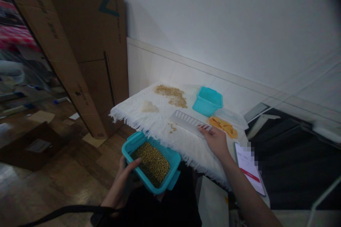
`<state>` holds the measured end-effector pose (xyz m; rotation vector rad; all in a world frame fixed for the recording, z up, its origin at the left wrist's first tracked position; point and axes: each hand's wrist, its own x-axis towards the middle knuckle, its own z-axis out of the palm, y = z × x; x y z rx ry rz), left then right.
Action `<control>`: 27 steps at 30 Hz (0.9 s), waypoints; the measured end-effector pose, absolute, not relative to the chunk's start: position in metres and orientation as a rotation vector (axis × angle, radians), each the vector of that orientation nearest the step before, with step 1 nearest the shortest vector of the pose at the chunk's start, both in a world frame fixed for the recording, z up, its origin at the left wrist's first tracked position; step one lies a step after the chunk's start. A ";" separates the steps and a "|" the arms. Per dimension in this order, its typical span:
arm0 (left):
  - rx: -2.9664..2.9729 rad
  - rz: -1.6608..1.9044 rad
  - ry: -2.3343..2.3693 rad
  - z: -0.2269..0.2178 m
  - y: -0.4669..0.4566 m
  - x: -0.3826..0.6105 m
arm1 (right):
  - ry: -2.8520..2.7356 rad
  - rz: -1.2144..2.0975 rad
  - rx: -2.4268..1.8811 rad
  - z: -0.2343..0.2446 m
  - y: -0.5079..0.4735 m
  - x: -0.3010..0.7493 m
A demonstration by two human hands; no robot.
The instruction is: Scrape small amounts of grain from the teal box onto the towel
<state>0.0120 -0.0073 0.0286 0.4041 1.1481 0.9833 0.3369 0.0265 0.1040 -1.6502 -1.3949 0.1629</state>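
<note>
While left hand (pixel 124 176) grips blue tub (pixel 176 163) of beans (pixel 154 159) off the table's near edge, right hand (pixel 214 142) pinches white slotted strip (pixel 183 123) over white cloth (pixel 157 124). Few loose beans (pixel 173 128) just near-left of strip; bean pile (pixel 173 94) far left; second tub (pixel 203 107) far right, yellow rag (pixel 225 127) beside it.

Right before me, this fringed white tablecloth (pixel 157 125) carries spread beans (pixel 170 91), a pale heap (pixel 148 106) and one turquoise tub (pixel 205 107)!
</note>
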 end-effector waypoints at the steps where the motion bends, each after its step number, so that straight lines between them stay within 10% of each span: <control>1: 0.400 0.985 1.146 0.030 -0.007 0.012 | -1.396 0.172 -1.653 0.104 0.027 0.337; 27: 0.399 0.990 1.128 0.030 -0.008 0.011 | -1.381 0.264 -1.661 0.105 0.019 0.328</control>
